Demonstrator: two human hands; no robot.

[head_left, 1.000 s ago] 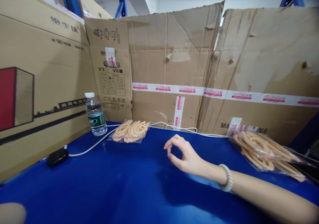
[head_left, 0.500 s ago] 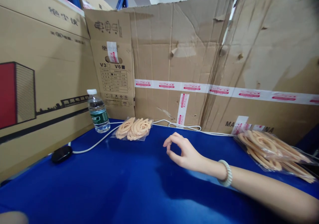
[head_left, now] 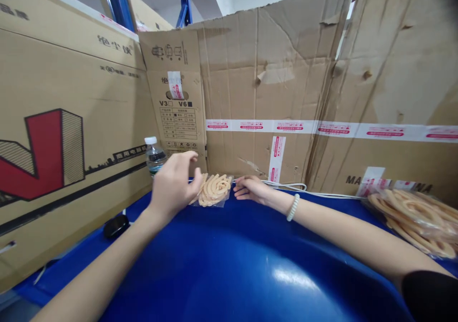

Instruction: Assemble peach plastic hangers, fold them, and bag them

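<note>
A small clear bag of tan ring-shaped pieces (head_left: 215, 191) lies on the blue table top (head_left: 229, 255) near the back cardboard wall. My left hand (head_left: 174, 184) hovers over the bag's left edge, fingers spread and curved, nothing gripped. My right hand (head_left: 250, 189), with a pale bead bracelet on the wrist, rests on the table just right of the bag, fingertips at its edge. Whether either hand touches the bag is unclear.
A water bottle (head_left: 154, 156) stands behind my left hand. A white cable (head_left: 322, 193) runs along the back wall, and a black oval device (head_left: 116, 226) lies at the left. A larger bag of tan rings (head_left: 415, 217) sits at the right. Cardboard boxes (head_left: 71, 136) wall in the table.
Both hands have reached forward to the small bag; the left arm came in from the lower left. The right hand moved from mid-table to the bag's right side. The camera shifted left.
</note>
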